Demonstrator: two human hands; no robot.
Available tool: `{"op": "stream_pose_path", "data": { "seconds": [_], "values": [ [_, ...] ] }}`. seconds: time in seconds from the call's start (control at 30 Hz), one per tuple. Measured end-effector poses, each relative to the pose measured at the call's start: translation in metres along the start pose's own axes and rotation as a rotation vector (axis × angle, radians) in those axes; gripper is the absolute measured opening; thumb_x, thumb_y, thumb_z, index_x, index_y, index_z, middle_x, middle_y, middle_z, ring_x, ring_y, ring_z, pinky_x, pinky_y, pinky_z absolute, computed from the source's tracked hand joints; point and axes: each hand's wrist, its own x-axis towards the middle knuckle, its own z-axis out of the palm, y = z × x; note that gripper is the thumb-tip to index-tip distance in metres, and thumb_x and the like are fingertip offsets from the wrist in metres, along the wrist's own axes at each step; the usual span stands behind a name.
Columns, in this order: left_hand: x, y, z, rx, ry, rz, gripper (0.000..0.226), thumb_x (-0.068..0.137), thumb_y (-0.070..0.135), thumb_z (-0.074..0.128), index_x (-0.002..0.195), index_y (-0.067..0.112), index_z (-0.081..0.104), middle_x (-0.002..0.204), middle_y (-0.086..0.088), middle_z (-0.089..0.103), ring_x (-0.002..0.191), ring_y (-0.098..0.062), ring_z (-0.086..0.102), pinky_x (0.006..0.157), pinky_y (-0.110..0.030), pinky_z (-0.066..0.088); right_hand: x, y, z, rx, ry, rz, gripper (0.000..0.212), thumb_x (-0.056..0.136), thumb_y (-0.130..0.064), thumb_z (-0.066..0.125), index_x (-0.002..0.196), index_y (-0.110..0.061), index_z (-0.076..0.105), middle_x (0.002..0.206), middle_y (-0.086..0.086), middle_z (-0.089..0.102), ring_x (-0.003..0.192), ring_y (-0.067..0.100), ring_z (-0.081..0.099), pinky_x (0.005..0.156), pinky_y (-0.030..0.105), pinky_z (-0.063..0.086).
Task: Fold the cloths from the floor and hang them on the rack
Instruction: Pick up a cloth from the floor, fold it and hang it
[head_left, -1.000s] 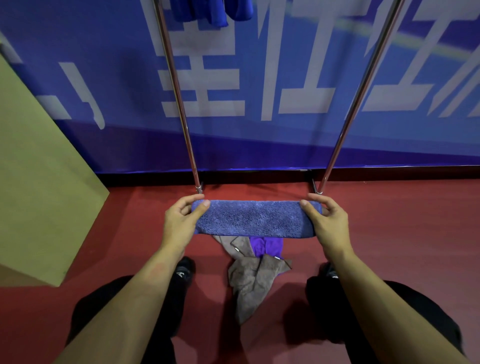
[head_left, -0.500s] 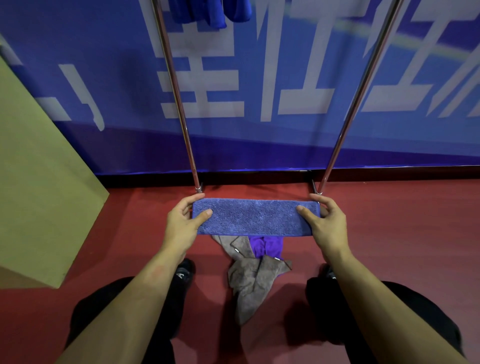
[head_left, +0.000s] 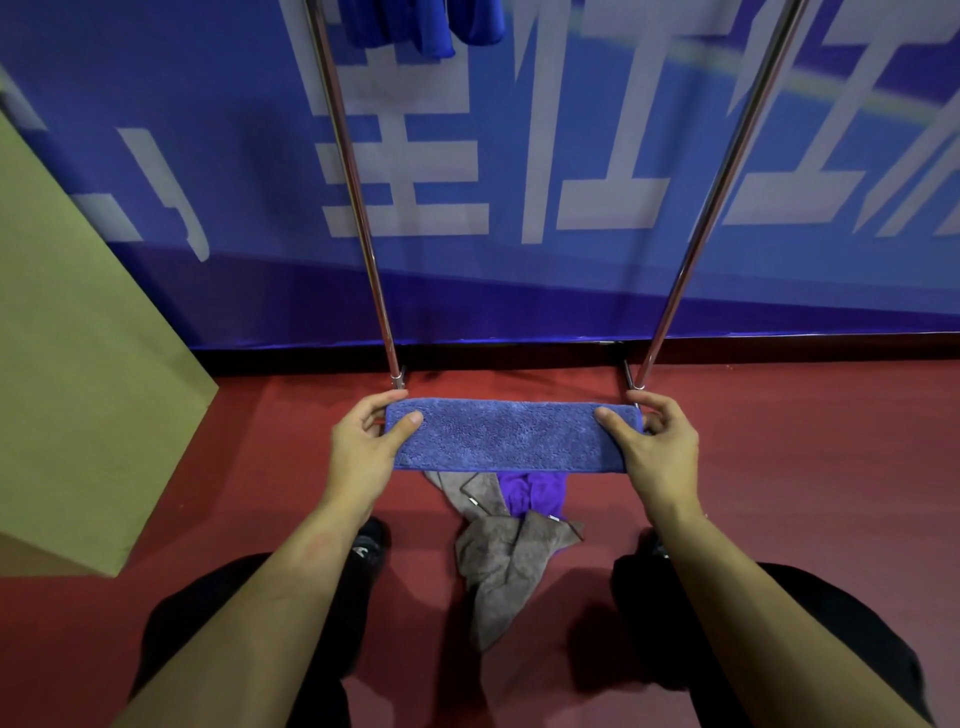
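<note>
My left hand (head_left: 363, 447) and right hand (head_left: 657, 449) each pinch an end of the folded blue cloth (head_left: 506, 435) — long axis running straight left-to-right, held flat above the floor (head_left: 805, 467) pile — just in front of the rack (head_left: 358, 208) legs.

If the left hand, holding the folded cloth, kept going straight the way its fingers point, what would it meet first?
Probably the rack's left pole at its foot, just beyond the left hand, which holds the blue cloth by its end. Behind that stands the blue banner. Depth is unclear; the fingers might pass beside the pole.
</note>
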Motion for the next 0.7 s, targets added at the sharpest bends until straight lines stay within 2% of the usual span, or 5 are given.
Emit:
{"op": "stream_pose_path", "data": {
  "seconds": [0.17, 0.3, 0.43, 0.6, 0.7],
  "values": [
    [0.000, 0.000, 0.000, 0.005, 0.014, -0.028, 0.037, 0.079, 0.005, 0.083, 0.110, 0.020, 0.070, 0.099, -0.005, 0.076, 0.086, -0.009, 0.072, 0.085, -0.030, 0.058, 0.003, 0.004, 0.001, -0.033, -0.008, 0.024, 0.046, 0.074, -0.021, 0.089, 0.113, -0.019, 0.064, 0.081, -0.001, 0.066, 0.060, -0.002, 0.062, 0.063, 0.023, 0.054],
    [0.002, -0.001, -0.001, 0.023, 0.065, -0.032, 0.048, 0.074, 0.007, 0.087, 0.115, 0.022, 0.068, 0.099, 0.000, 0.064, 0.076, -0.009, 0.066, 0.072, -0.025, 0.056, 0.007, 0.011, -0.002, -0.114, 0.057, 0.037, 0.056, 0.068, -0.034, 0.092, 0.115, -0.023, 0.064, 0.101, 0.002, 0.062, 0.085, 0.013, 0.062, 0.078, 0.033, 0.053],
    [0.006, -0.006, -0.001, -0.139, 0.052, -0.202, 0.065, 0.076, 0.003, 0.084, 0.135, 0.009, 0.057, 0.116, -0.009, 0.071, 0.101, -0.019, 0.071, 0.091, -0.035, 0.056, 0.012, 0.020, -0.003, -0.011, -0.018, 0.152, 0.068, 0.068, -0.030, 0.093, 0.128, -0.016, 0.062, 0.123, 0.004, 0.066, 0.110, 0.017, 0.066, 0.088, 0.032, 0.056],
    [0.006, -0.003, -0.006, -0.311, -0.014, -0.330, 0.043, 0.084, 0.001, 0.074, 0.125, -0.004, 0.064, 0.115, -0.020, 0.073, 0.097, -0.024, 0.071, 0.087, -0.029, 0.060, 0.011, 0.015, 0.000, 0.050, -0.131, 0.211, 0.029, 0.076, -0.011, 0.086, 0.101, -0.014, 0.071, 0.096, 0.006, 0.072, 0.081, 0.015, 0.063, 0.069, 0.021, 0.053],
    [0.005, -0.001, -0.005, -0.311, -0.023, -0.300, 0.035, 0.085, 0.000, 0.073, 0.120, -0.002, 0.067, 0.114, -0.020, 0.073, 0.098, -0.024, 0.071, 0.087, -0.028, 0.059, 0.013, 0.019, -0.002, 0.020, -0.143, 0.217, 0.024, 0.076, -0.008, 0.085, 0.096, -0.008, 0.072, 0.085, 0.006, 0.072, 0.064, 0.004, 0.061, 0.058, 0.013, 0.051]
  ]
}}
